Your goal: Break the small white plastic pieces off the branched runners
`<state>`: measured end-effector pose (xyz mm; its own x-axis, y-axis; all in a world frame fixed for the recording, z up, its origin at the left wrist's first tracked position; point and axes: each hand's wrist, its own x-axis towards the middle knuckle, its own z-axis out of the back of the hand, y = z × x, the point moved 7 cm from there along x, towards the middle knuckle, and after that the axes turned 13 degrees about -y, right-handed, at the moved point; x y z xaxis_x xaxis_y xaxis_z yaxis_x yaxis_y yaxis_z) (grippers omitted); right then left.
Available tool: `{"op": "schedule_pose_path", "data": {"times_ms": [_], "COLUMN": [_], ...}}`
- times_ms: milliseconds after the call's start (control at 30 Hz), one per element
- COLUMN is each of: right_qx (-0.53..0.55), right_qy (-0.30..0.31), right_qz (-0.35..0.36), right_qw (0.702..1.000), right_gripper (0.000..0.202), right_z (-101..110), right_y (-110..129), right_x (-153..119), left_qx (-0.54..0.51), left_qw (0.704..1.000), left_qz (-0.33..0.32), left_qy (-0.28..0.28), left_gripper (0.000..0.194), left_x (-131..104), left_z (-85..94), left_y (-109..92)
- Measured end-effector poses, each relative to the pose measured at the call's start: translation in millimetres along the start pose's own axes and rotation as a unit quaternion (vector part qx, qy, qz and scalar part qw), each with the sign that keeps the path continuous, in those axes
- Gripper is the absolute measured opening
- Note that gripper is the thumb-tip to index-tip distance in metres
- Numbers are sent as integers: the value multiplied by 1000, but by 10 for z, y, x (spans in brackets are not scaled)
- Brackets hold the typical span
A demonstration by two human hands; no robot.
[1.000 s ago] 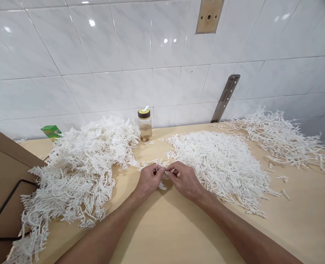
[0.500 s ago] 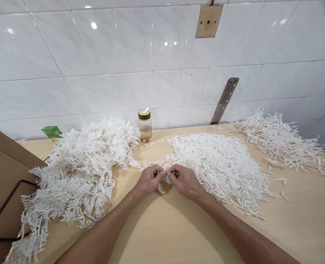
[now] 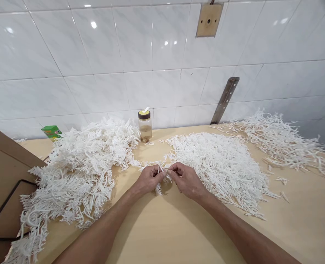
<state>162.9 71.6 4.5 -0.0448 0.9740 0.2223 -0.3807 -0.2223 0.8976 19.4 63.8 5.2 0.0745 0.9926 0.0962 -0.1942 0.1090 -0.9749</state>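
Observation:
My left hand (image 3: 150,179) and my right hand (image 3: 185,179) meet at their fingertips over the wooden table (image 3: 168,234). Both pinch a white branching strand (image 3: 159,189), whose tufted end hangs below the left fingers. A thin line of white strands runs from the left fingers to a large tangled white heap (image 3: 88,165) at the left. Just beyond my right hand lies a flatter heap of short white pieces (image 3: 217,161). The exact grip point between the fingertips is too small to make out.
A jar with a dark-rimmed yellow lid (image 3: 145,126) stands near the tiled wall. Long loose white strands (image 3: 278,139) lie at the back right. A green packet (image 3: 51,132), a brown box (image 3: 5,176) and a metal bracket (image 3: 225,101) are also there.
The hanging white tuft has shifted slightly left and down. My right hand's fingers have moved slightly, with the fingertips of both hands still together.

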Motion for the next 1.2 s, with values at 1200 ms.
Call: {"op": "schedule_pose_path", "data": {"times_ms": [1200], "right_qx": [-104], "right_qy": [-20], "right_qz": [90], "right_qw": [990], "right_gripper": [14], "right_z": [-47], "right_y": [48], "right_x": [-32], "left_qx": [186], "left_qw": [966], "left_qz": [-46], "left_qy": [-172], "left_gripper": [29], "left_x": [-42], "left_z": [122], "left_y": [-20]}}
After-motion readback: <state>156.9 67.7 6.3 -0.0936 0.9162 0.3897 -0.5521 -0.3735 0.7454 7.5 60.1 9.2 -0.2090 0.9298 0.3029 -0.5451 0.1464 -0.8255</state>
